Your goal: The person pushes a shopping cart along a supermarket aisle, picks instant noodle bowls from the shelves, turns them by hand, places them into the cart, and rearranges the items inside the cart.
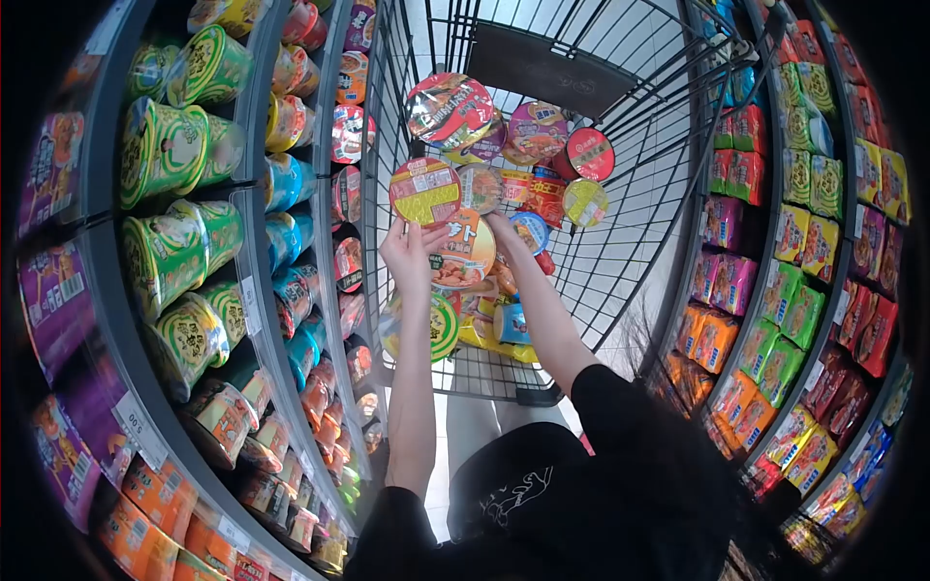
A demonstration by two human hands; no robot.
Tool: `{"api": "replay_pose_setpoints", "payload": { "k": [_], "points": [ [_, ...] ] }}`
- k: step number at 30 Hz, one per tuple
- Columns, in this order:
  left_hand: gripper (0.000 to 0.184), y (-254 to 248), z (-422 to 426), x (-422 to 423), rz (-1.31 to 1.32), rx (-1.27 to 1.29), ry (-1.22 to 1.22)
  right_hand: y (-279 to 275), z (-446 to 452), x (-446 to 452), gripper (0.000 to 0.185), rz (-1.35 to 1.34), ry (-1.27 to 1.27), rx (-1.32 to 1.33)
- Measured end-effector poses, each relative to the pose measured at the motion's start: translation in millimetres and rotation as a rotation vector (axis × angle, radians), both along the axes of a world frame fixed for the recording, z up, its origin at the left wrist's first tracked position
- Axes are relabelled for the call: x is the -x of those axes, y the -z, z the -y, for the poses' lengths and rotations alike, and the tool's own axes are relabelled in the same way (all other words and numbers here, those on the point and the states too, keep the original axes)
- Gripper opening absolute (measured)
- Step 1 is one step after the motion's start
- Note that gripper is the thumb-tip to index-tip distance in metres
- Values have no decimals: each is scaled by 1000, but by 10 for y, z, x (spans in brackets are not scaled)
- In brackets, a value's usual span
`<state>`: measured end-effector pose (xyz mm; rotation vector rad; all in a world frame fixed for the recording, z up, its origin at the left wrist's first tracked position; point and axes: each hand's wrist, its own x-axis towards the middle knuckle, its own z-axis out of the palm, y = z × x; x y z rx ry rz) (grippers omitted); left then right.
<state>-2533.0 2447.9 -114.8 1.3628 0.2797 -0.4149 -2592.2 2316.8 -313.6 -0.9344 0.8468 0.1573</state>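
Observation:
My left hand (412,254) is closed on the lower edge of an instant noodle cup (426,184) with a red and yellow lid, above the shopping cart. Its fingertips also lie over an orange and white instant noodle bowl (465,259). My right hand (502,232) reaches into the cart at that bowl's upper right rim; its fingers are mostly hidden, so its hold is unclear. Close by are a bowl with a brownish lid (480,186), a small blue-lidded cup (529,232) and red packets (544,198).
The black wire cart (630,194) holds several more noodle bowls, including a large red one (449,108) and a green one (443,324). Shelves of noodle cups (165,150) stand close on the left. Shelves of bagged noodles (780,300) line the right.

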Motion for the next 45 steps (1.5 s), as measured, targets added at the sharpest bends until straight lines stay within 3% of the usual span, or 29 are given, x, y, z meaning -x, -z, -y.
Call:
{"api": "replay_pose_setpoints", "payload": {
  "k": [3, 7, 10, 11, 13, 19, 21, 25, 27, 29, 31, 34, 36, 38, 43, 45],
  "points": [
    [27, 202, 58, -176, -13, -15, 26, 20, -14, -106, 29, -25, -118, 246],
    [28, 317, 123, -415, 5, -223, 127, 84, 11, -161, 29, -85, -164, 502],
    [25, 350, 111, -549, 266, -783, 309, 122, 13, -183, 29, -117, -166, 610],
    [25, 396, 99, -576, 267, -783, 314, 131, 19, -180, 29, -123, -163, 635],
    [23, 455, 96, -610, 503, -1078, 510, 153, 42, -169, 29, -137, -152, 682],
    [18, 584, 169, -651, 401, -1126, 454, 114, 107, -138, 29, -180, -122, 747],
    [17, 694, 151, -622, 371, -1140, 443, -2, 135, -124, 32, -395, 52, 805],
    [18, 991, 114, -542, 292, -1032, 306, -305, 274, 102, 30, -375, 28, 782],
    [19, 1451, 11, -537, 258, -952, 275, -343, 383, 246, 32, -421, 47, 736],
    [21, 2103, -117, -668, -18, -802, 274, -630, 418, 410, 33, -334, 89, 916],
    [21, 1797, 12, -664, -4, -877, 289, -750, 551, 561, 33, -303, -4, 844],
    [22, 1483, 161, -590, 112, -1027, 166, -480, 854, 746, 27, -147, 210, 621],
    [21, 1428, 185, -575, 177, -1013, 90, -607, 1156, 699, 24, -111, 380, 564],
    [21, 1419, 170, -581, 193, -999, 111, -792, 1460, 531, 28, -106, 405, 706],
    [22, 1469, 91, -620, 201, -1068, 212, -1184, 1841, 39, 29, -160, 511, 462],
    [35, 1198, 63, -698, -533, -490, 136, -1079, 1898, -58, 26, -129, 527, 419]
  ]
}}
